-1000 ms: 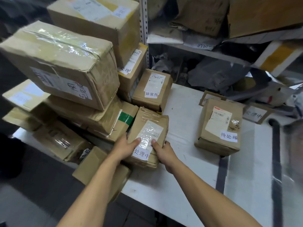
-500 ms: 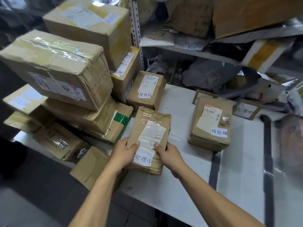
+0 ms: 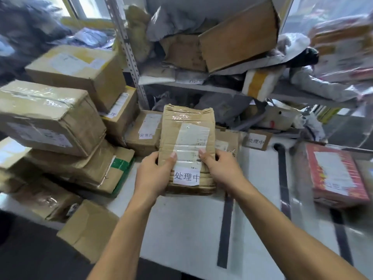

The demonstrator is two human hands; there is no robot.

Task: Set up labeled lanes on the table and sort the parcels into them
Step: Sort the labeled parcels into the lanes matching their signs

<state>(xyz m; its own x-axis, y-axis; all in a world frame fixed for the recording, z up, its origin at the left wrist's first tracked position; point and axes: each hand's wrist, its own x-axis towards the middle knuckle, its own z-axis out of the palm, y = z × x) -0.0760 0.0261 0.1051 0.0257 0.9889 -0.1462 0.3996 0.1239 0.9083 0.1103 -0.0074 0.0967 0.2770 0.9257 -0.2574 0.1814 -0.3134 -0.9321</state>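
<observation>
Centrally, parcel [image 3: 186, 150] held up over white table [image 3: 187, 223], tilted toward camera, both hands clamped on its lower half. Left hand [image 3: 154, 174] grasping left edge, thumb across the front; right hand [image 3: 221, 168] grasping right edge, thumb on the taped shipping label. White tag [image 3: 186, 177] low on the front reads 处理中.

Left of it, stacked boxes [image 3: 60, 122] crowding the table's left end, piled several high, tape glossy on the tops. One with green tape [image 3: 120, 164] at a corner, low in the stack. Small box [image 3: 144, 132] just behind the parcel's left side, tagged 异常件, partly hidden by it. Another box [image 3: 88, 229] hanging off the near-left table edge. Behind the parcel's right side, a further brown box [image 3: 226, 142] mostly blocked from view.

Cardboard lane card [image 3: 256, 140] reading 处理中 at the table's far edge, right of the parcel. Dark tape strips [image 3: 225, 229] running front to back, dividing the top into lanes; second strip [image 3: 282, 178] further right. Red parcel [image 3: 337, 174] lying flat in the rightmost visible lane, its tag blurred.

Behind the table, metal shelf [image 3: 201, 85] heaped with crumpled mailers, grey bags and flattened cardboard [image 3: 240, 35]. Window light upper left. Edges of view smeared with motion blur.
</observation>
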